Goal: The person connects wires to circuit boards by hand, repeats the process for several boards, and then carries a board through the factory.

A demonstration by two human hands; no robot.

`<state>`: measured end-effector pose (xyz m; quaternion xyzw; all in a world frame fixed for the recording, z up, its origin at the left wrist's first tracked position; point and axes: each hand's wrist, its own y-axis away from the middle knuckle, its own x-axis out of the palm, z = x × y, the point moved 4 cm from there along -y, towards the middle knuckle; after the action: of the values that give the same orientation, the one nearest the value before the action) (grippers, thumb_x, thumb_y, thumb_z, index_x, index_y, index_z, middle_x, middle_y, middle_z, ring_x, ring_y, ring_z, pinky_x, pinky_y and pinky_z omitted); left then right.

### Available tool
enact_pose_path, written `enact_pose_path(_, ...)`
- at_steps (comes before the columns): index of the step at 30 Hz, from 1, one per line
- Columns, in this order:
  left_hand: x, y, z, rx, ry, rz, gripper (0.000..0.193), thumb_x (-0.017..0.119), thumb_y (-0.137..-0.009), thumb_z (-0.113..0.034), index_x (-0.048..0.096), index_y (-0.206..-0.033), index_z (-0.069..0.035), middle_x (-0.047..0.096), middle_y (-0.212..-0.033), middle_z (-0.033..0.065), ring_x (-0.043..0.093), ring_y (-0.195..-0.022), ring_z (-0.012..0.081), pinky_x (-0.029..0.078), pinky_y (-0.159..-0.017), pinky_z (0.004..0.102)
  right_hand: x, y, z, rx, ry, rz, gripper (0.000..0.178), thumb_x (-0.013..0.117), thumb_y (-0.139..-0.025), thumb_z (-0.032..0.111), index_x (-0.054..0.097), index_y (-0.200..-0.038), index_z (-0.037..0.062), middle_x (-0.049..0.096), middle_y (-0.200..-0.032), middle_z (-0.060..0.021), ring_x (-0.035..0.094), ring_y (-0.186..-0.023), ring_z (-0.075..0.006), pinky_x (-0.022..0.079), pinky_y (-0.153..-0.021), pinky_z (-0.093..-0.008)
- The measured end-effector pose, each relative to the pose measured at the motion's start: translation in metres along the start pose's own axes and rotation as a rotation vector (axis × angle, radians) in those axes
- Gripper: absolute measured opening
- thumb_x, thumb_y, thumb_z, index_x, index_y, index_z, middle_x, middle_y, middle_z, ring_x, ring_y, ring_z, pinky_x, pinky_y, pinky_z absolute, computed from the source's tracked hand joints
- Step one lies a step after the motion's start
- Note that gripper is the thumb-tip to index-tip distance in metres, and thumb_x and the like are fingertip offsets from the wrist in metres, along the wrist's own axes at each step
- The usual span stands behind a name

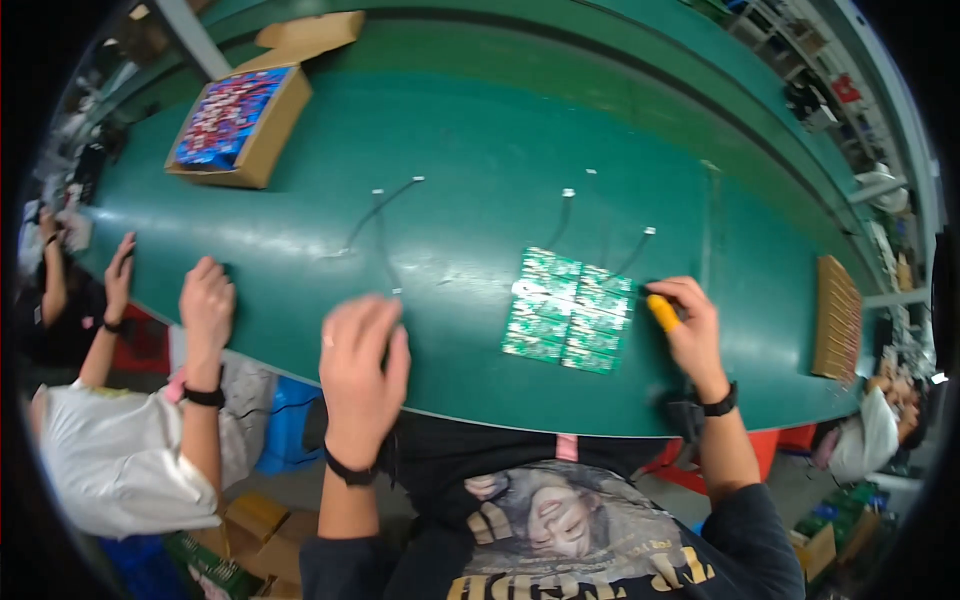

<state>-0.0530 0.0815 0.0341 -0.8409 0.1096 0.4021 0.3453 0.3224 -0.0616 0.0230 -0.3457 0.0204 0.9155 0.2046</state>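
Note:
My left hand is over the table near its front edge, blurred, with the thumb apart from loosely bent fingers and nothing visible in them. Just beyond its fingertips lie two thin dark cables with white connectors, crossing each other. My right hand is beside the right edge of a green circuit board panel. Its index finger and a thumb with a yellow cover, apparently a finger cot, pinch something small and dark that I cannot make out. More cables reach from the panel's far edge.
An open cardboard box filled with blue and red parts stands at the far left. A cardboard tray sits at the right end of the green table. To the left, a co-worker's hands rest at the table's edge.

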Motion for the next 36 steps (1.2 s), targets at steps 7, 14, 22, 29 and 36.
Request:
enact_pose_path(7, -0.010, -0.032, 0.067, -0.117, -0.254, 0.040, 0.033, 0.073, -0.091, -0.007, 0.068, -0.122, 0.000, 0.067, -0.123, 0.0169, 0.064, -0.111, 0.0377, 0.052, -0.095, 0.0446, 0.007, 0.003, -0.021, 0.073, -0.207, -0.016, 0.016, 0.067, -0.098, 0.000, 0.073, -0.112, 0.0016, 0.060, -0.096, -0.0015, 0.051, -0.082, -0.0097, 0.043, -0.076, -0.0241)
enact_pose_path(14, 0.007, -0.054, 0.090, -0.235, -0.245, 0.102, 0.029, 0.076, -0.091, -0.012, 0.069, -0.117, 0.000, 0.074, -0.104, 0.0143, 0.071, -0.086, 0.0307, 0.056, -0.080, 0.0374, 0.005, 0.003, -0.015, 0.064, -0.207, 0.015, 0.014, 0.067, -0.098, 0.001, 0.074, -0.110, 0.0019, 0.062, -0.097, -0.0023, 0.055, -0.085, -0.0105, 0.044, -0.077, -0.0247)
enact_pose_path(22, -0.038, -0.019, 0.038, -0.588, 0.546, -0.177, 0.008, 0.068, -0.099, -0.005, 0.066, -0.101, 0.003, 0.072, -0.087, 0.0067, 0.069, -0.075, 0.0136, 0.056, -0.071, 0.0259, -0.011, 0.024, 0.027, -0.228, -0.154, 0.097, 0.018, 0.073, -0.094, 0.006, 0.075, -0.112, 0.0030, 0.068, -0.094, -0.0031, 0.063, -0.082, -0.0135, 0.050, -0.074, -0.0289)
enact_pose_path(29, -0.039, 0.025, -0.098, -0.158, 0.462, 0.163, 0.011, 0.076, -0.081, 0.004, 0.067, -0.085, -0.001, 0.071, -0.071, 0.0066, 0.068, -0.061, 0.0157, 0.053, -0.059, 0.0266, 0.025, 0.037, 0.128, -0.128, -0.602, 0.562, 0.039, 0.087, -0.085, 0.011, 0.076, -0.122, 0.0091, 0.073, -0.098, -0.0073, 0.071, -0.082, -0.0164, 0.056, -0.070, -0.0281)
enact_pose_path(36, -0.029, 0.036, -0.110, -0.122, 0.417, 0.298, 0.016, 0.076, -0.072, 0.005, 0.068, -0.083, -0.004, 0.069, -0.070, 0.0077, 0.067, -0.060, 0.0220, 0.051, -0.057, 0.0292, 0.031, 0.069, 0.075, -0.424, -0.461, 0.453, 0.040, 0.084, -0.084, 0.007, 0.075, -0.122, 0.0070, 0.073, -0.105, -0.0084, 0.072, -0.089, -0.0226, 0.059, -0.073, -0.0324)
